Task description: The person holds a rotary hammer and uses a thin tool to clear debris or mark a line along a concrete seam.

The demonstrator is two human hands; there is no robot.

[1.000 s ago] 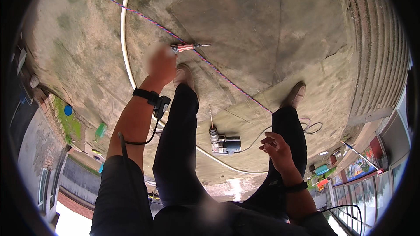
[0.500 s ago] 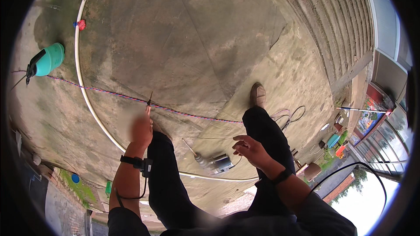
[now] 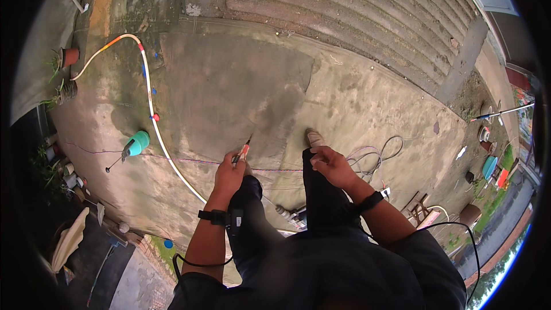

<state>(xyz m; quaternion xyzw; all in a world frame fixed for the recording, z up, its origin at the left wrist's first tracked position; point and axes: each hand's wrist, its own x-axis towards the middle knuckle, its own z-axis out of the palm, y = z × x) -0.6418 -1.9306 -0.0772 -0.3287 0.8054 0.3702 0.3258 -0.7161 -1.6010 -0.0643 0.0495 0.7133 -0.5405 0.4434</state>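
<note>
My left hand (image 3: 228,175) is closed round a red-handled tool (image 3: 244,150) with a thin, dark pointed tip, aimed forward above the ground. What kind of tool it is I cannot make out. My right hand (image 3: 333,166) hangs over my right thigh, fingers curled in and no object showing in them. Beyond my left hand a thin twisted red-and-blue rope (image 3: 189,161) crosses the ground from side to side. Between my legs lies a grey power drill (image 3: 294,216) with a long bit, partly hidden by my body.
A white hose (image 3: 166,149) curves along the left. Past it stands a green spray bottle (image 3: 136,143). A looped dark cable (image 3: 383,158) lies to the right of my foot. Ridged soil beds (image 3: 344,11) fill the far side. Flowerpots (image 3: 70,56) stand at the far left.
My view has lifted and turned, bringing in more ground ahead and at left. My left hand, still holding the tool, is now beyond the rope line and nearer my right hand, whose fingers are more curled.
</note>
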